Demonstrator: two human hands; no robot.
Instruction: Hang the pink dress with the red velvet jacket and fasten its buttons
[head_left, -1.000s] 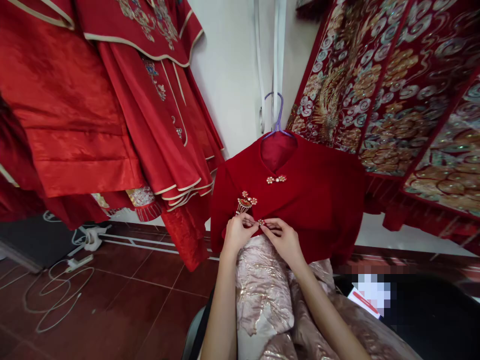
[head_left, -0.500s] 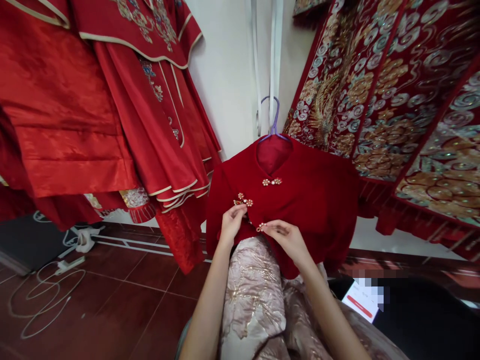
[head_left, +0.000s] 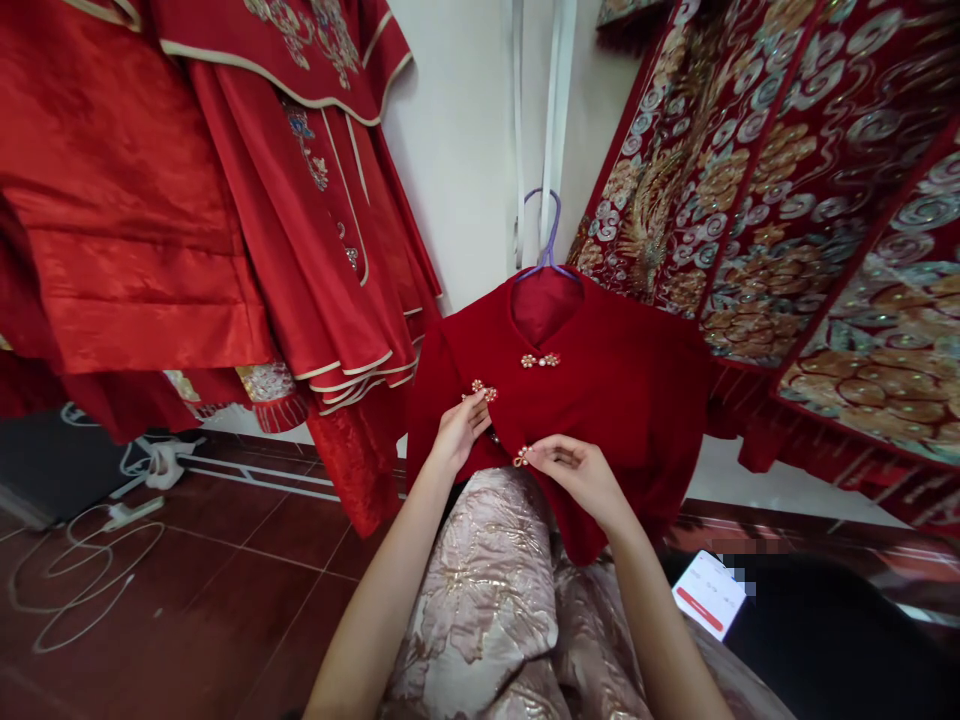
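Note:
A dark red velvet jacket (head_left: pixel 615 400) hangs in front of me on a purple hanger (head_left: pixel 553 235). Its collar fastener (head_left: pixel 541 361), gold flowers with a pearl, is joined. My left hand (head_left: pixel 459 432) pinches at the flower-shaped beaded fastener (head_left: pixel 484 390) on the side of the jacket. Lower down, my right hand (head_left: pixel 581 478) has thumb and fingers closed on a beaded loop fastener (head_left: pixel 522 458) at the edge of the front flap. Between the hands, the flap stands partly apart from the layer beneath.
Pale brocade fabric (head_left: pixel 487 570) spreads below the jacket. Red garments (head_left: pixel 315 250) hang at left, embroidered ones (head_left: pixel 787 200) at right. A lit phone (head_left: pixel 709 595) lies on a dark surface at lower right. A white cable (head_left: pixel 90 545) coils on the tiled floor.
My left hand has shifted slightly left and up, its fingers now nearer the side flower fastener. The right hand keeps its grip on the loop fastener. The view has shifted a little.

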